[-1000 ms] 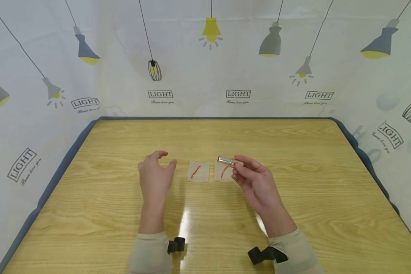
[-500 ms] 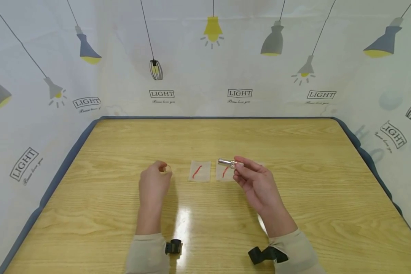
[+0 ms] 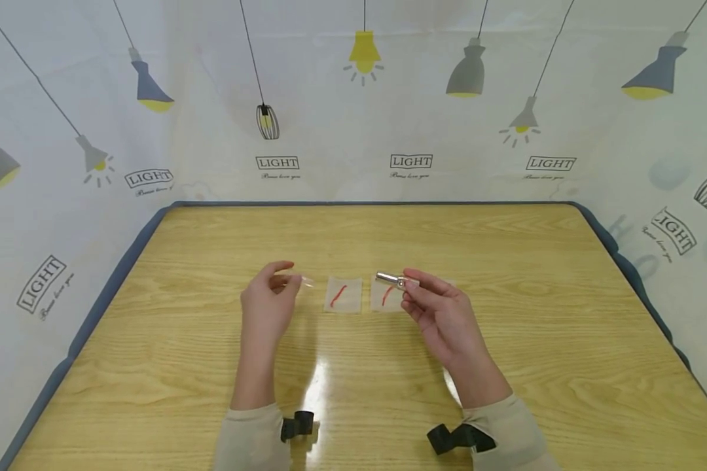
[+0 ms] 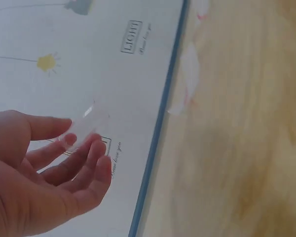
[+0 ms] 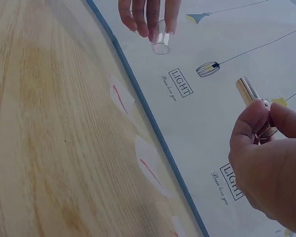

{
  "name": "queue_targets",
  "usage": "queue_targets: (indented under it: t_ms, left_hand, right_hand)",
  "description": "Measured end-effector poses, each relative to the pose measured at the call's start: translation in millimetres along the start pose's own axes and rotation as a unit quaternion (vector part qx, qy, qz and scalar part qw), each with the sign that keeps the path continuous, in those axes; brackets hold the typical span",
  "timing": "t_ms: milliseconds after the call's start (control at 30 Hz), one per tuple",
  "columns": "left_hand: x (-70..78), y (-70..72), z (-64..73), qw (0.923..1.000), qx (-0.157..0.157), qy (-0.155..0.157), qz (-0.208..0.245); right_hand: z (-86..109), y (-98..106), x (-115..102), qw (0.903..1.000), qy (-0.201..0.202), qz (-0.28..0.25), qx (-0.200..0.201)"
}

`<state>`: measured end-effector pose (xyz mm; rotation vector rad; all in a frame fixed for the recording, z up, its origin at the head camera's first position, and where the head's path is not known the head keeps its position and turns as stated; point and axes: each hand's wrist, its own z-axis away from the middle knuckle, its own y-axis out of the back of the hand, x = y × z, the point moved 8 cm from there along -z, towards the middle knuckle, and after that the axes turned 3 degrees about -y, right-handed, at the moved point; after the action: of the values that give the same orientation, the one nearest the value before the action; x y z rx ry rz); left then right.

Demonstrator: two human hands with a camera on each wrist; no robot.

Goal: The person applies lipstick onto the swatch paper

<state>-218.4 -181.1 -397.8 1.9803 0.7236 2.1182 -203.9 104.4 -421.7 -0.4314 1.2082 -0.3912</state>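
Observation:
My left hand (image 3: 268, 304) pinches a clear cap (image 5: 161, 43) between thumb and fingers; in the head view the cap's open end points right. Opposite it, my right hand (image 3: 444, 314) holds a silver lipstick tube (image 3: 389, 279) by its base, tilted with the free end toward the left hand. A gap separates cap and tube, both raised above the table. Beneath them lie white paper squares: one (image 3: 343, 297) bears a red stroke, and another (image 3: 381, 299), also marked red, is partly covered by the right hand and tube.
A third paper piece (image 5: 176, 226) shows at the bottom of the right wrist view. The wooden table (image 3: 182, 340) has a blue edge (image 3: 330, 203) along its back and sides. Behind stands a white cloth (image 3: 330, 131) printed with lamps.
My left hand's fingers have curled in, then turned the clear cap so it sticks out to the right. Red no longer shows at the lipstick tube's end; the right hand stays in place.

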Motion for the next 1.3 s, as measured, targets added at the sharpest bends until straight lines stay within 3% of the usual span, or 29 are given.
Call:
queue_targets:
  t_ms: [100,200,400,567,933,1100,1300]
  left_hand:
    - [7.7,-5.6,1.9,0.9966,-0.022,0.003,0.080]
    - [14.1,-13.5,4.2,0.9875,-0.046,0.013,0.150]
    - [25.2,-30.2,11.6,0.9696,-0.097,0.021,0.224]
    - [33.9,-39.8,18.0,0.9639,-0.121,0.011,0.237]
    - [47.1,-59.6,28.0,0.9648,-0.158,-0.013,0.210]
    - [50.4,-71.6,31.1,0.9675,-0.135,-0.019,0.213]
    - [52.6,-76.1,30.1,0.9691,-0.099,-0.014,0.226]
  right_hand:
    - [1.1,-1.0,-2.0,1.0000,0.007,0.002,-0.007]
    - [2.0,-2.9,-4.3,0.9997,0.015,0.007,-0.017]
    - [3.9,-6.7,-8.9,0.9990,0.033,0.015,-0.026]
    - [4.5,-7.8,-10.6,0.9987,0.039,0.019,-0.024]
    - [4.4,-12.0,-7.4,0.9984,0.029,0.036,-0.032]
    - [5.8,-15.4,-6.6,0.9975,0.036,0.058,-0.015]
    - [7.3,-13.4,-9.8,0.9960,0.041,0.076,0.023]
